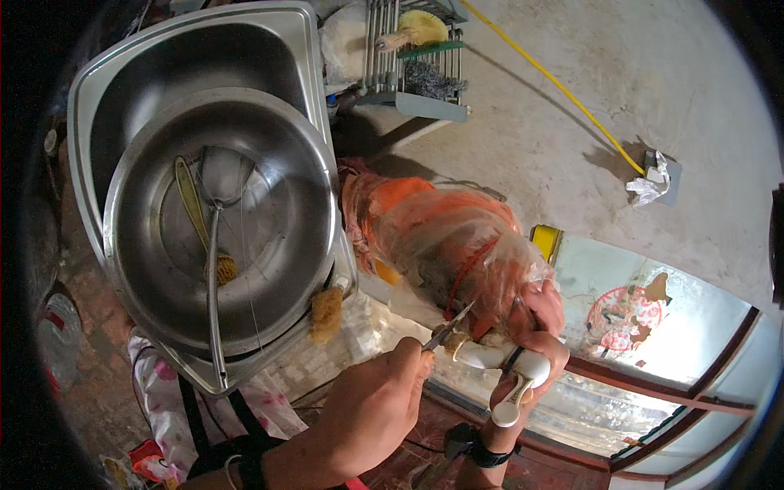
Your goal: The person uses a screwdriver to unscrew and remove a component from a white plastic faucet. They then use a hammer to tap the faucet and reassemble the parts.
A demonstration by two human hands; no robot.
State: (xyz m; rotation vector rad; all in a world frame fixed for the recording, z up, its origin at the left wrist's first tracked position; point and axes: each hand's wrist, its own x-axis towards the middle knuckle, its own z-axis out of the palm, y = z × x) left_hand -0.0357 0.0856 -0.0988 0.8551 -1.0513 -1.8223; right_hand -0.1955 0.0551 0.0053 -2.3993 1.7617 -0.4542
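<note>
My left hand (380,408) is closed on a thin metal tool (448,328) with a pointed blade, perhaps a small knife. Its tip points up and right, beside the brownish end of a white plastic tap (482,354). My right hand (543,322) wraps round that tap, whose lever handle (508,410) hangs below the fingers; a dark band crosses its body. Just beyond both hands, a bundle in clear plastic and orange wrapping (433,229) leans by the wall, a red cord around it. Whether my right fingers touch the plastic, I cannot tell.
At left, a steel sink (320,90) supports a large steel basin (131,188) holding a long-handled ladle (214,286) and a brush (190,200). A sponge (327,314) lies on the sink's corner. A wall rack (425,104) holds scrubbers; a yellow cable (555,77) reaches an outlet (665,181).
</note>
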